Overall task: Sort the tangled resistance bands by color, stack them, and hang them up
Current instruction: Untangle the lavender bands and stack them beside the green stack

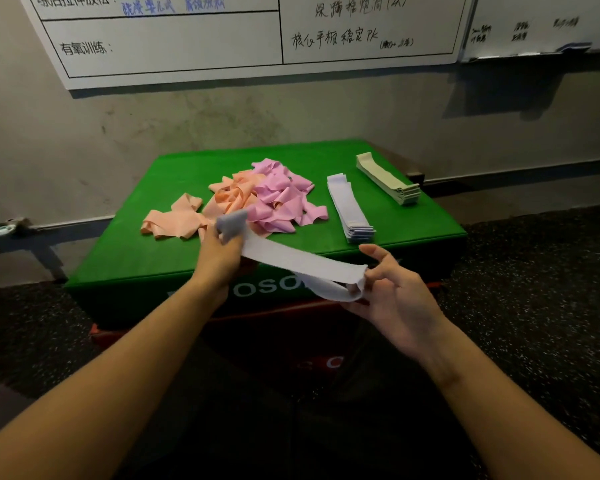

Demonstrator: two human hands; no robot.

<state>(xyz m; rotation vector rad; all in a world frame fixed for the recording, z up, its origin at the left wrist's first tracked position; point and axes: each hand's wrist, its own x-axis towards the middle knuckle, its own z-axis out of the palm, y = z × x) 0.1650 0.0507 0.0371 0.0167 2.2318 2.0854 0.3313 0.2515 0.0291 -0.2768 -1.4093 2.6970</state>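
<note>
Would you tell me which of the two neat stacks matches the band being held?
The lavender stack, nearer the tangled pile; the other, the pale green stack, lies farther right.

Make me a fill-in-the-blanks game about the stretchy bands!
1. Both hands, left and right, hold one ____ band.
2. The tangled pile mixes orange bands with ____ ones.
3. The neat stacks number ____: lavender stack, cream stack.
4. Everything lies on a ____ box.

Answers: lavender; pink; two; green
</note>
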